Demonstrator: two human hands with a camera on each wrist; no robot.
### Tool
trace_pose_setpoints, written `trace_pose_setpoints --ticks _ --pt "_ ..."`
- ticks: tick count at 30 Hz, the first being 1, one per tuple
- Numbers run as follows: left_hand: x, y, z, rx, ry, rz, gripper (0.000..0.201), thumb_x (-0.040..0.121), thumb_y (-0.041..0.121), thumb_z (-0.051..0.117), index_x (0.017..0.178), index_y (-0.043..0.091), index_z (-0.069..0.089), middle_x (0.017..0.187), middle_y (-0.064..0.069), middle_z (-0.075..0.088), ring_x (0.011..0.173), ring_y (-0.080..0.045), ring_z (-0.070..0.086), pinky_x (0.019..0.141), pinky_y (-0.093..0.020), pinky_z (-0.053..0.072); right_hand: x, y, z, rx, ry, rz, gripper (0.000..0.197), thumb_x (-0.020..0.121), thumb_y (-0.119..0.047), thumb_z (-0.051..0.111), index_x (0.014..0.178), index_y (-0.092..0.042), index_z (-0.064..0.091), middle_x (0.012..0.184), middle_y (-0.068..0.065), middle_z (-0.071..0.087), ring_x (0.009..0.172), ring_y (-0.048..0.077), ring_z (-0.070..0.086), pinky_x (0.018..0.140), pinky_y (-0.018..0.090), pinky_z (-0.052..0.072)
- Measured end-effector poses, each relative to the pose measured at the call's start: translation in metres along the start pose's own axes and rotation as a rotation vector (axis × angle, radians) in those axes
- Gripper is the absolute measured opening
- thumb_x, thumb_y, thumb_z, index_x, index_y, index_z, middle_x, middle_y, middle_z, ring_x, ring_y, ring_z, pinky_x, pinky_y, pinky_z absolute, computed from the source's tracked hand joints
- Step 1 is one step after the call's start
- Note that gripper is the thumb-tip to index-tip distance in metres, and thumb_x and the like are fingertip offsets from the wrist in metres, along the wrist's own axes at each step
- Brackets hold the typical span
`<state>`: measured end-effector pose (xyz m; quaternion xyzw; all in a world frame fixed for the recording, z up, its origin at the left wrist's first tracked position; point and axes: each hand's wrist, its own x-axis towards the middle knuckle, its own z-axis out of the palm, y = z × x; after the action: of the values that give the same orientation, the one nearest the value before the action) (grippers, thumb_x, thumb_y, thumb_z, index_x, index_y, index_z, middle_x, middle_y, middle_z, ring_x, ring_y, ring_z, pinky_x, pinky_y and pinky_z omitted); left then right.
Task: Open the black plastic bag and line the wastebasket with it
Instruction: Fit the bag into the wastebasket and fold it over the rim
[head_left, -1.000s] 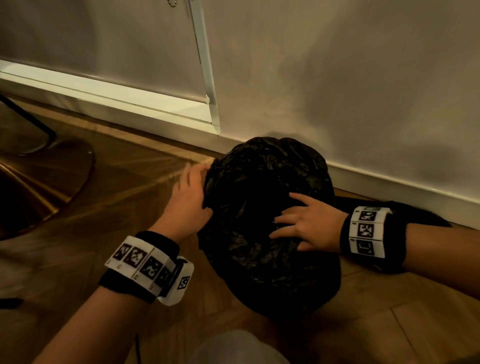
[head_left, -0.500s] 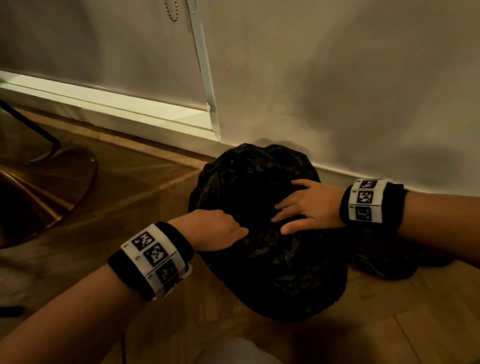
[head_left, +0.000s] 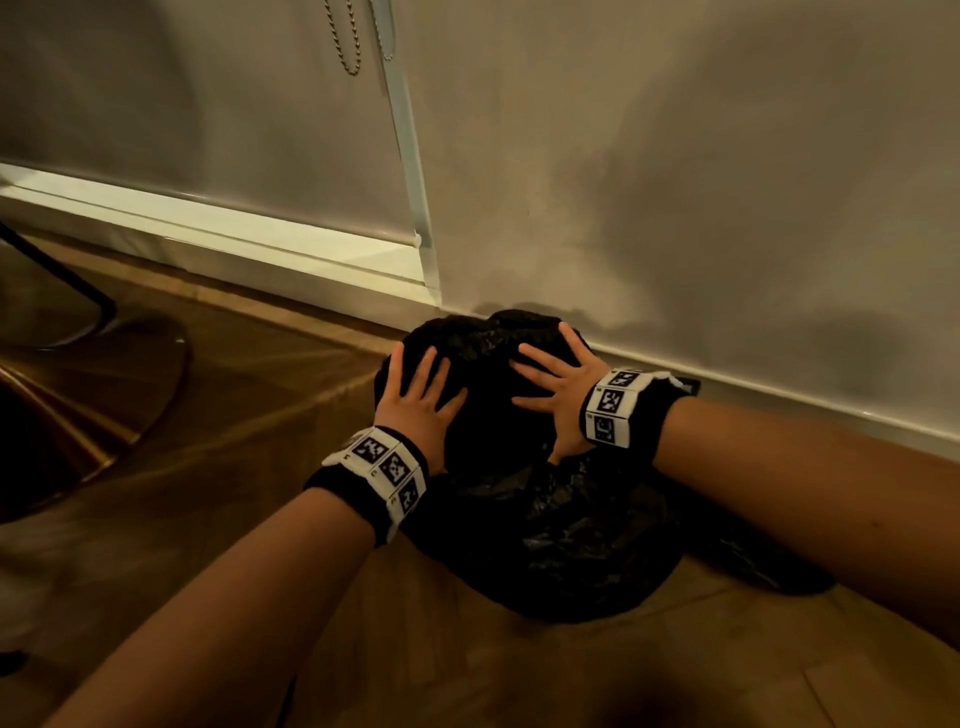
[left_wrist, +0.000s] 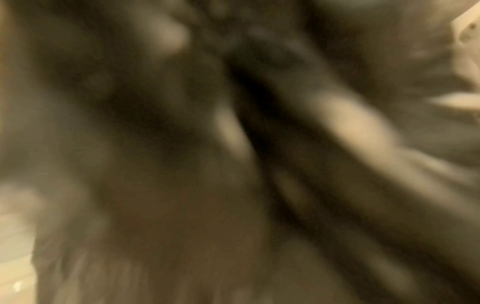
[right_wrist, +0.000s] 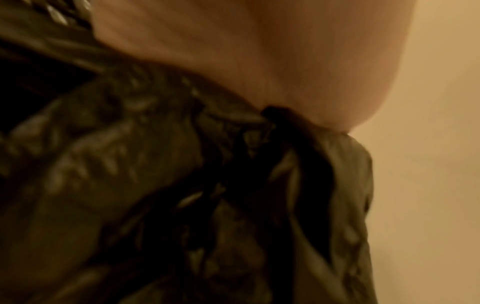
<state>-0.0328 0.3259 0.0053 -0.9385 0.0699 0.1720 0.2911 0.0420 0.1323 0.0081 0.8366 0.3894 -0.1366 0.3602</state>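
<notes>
A black plastic bag (head_left: 540, 525) covers a round shape on the wooden floor by the wall; the wastebasket under it is hidden. My left hand (head_left: 415, 387) lies flat on the bag's left top with its fingers spread. My right hand (head_left: 556, 374) presses flat on the bag's right top, fingers spread too. The right wrist view shows crinkled black bag (right_wrist: 182, 195) under my palm (right_wrist: 259, 61). The left wrist view is a blur.
A pale wall and white baseboard (head_left: 779, 400) run right behind the bag. A blind cord (head_left: 345, 41) hangs at the upper left. A dark chair base (head_left: 78, 395) stands on the floor at the left. Bare wooden floor (head_left: 234, 467) lies between.
Both hands have slid to the far top of the bag and now lie flat with spread fingers. The left hand was curled on the near side half a second ago.
</notes>
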Motion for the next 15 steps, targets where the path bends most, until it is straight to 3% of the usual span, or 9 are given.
trace_pose_setpoints --ticks 4,6,9,11,13,15 --pt "-0.007 -0.001 -0.002 -0.018 -0.028 -0.071 0.090 0.086 0.073 0.031 0.156 0.023 0.003 0.163 -0.009 -0.016 0.142 -0.049 -0.023 0.104 -0.069 -0.024 0.015 0.005 0.017 -0.090 -0.055 0.020 0.104 0.066 -0.093 0.023 0.150 -0.038 -0.002 0.161 -0.004 -0.014 0.142 0.029 -0.030 0.099 0.073 -0.022" --pt "-0.007 -0.004 -0.008 -0.108 -0.066 -0.079 0.087 0.086 0.075 0.030 0.156 0.027 0.010 0.164 -0.006 -0.014 0.143 -0.048 -0.022 0.104 -0.071 -0.022 0.013 0.008 0.006 0.002 -0.062 0.029 0.096 0.073 -0.087 0.027 0.151 -0.035 0.007 0.162 -0.004 -0.009 0.143 0.028 -0.028 0.098 0.072 -0.026" --pt "-0.013 -0.007 -0.022 -0.532 -0.047 0.033 0.063 0.092 0.070 0.025 0.147 0.040 0.034 0.164 0.006 0.009 0.150 -0.032 -0.011 0.100 -0.070 -0.026 -0.013 0.002 -0.020 0.411 0.074 0.022 0.071 0.089 -0.071 0.026 0.149 -0.035 0.024 0.161 -0.002 0.012 0.149 0.024 -0.003 0.107 0.065 -0.020" --pt "-0.026 -0.004 -0.021 -0.740 -0.089 0.189 0.056 0.092 0.069 0.024 0.140 0.047 0.042 0.159 0.018 0.023 0.151 -0.018 0.000 0.103 -0.066 -0.029 -0.039 -0.014 -0.019 0.607 0.149 -0.095 0.064 0.087 -0.072 0.026 0.144 -0.044 0.032 0.156 -0.010 0.026 0.148 0.019 0.012 0.112 0.061 -0.014" --pt "-0.044 0.000 -0.011 -0.647 -0.187 0.308 0.066 0.085 0.078 0.029 0.144 0.048 0.034 0.158 0.022 0.022 0.150 -0.013 0.002 0.105 -0.064 -0.028 -0.063 -0.029 -0.005 0.600 0.066 -0.221 0.072 0.078 -0.081 0.028 0.142 -0.046 0.033 0.151 -0.012 0.036 0.145 0.016 0.021 0.113 0.055 -0.017" --pt "-0.051 0.001 0.003 -0.440 -0.101 0.321 0.068 0.085 0.077 0.032 0.145 0.043 0.036 0.157 0.019 0.028 0.149 -0.014 0.009 0.110 -0.064 -0.021 -0.071 -0.031 0.016 0.412 0.102 -0.256 0.075 0.078 -0.078 0.036 0.142 -0.038 0.038 0.141 -0.005 0.051 0.137 0.021 0.036 0.114 0.049 -0.018"
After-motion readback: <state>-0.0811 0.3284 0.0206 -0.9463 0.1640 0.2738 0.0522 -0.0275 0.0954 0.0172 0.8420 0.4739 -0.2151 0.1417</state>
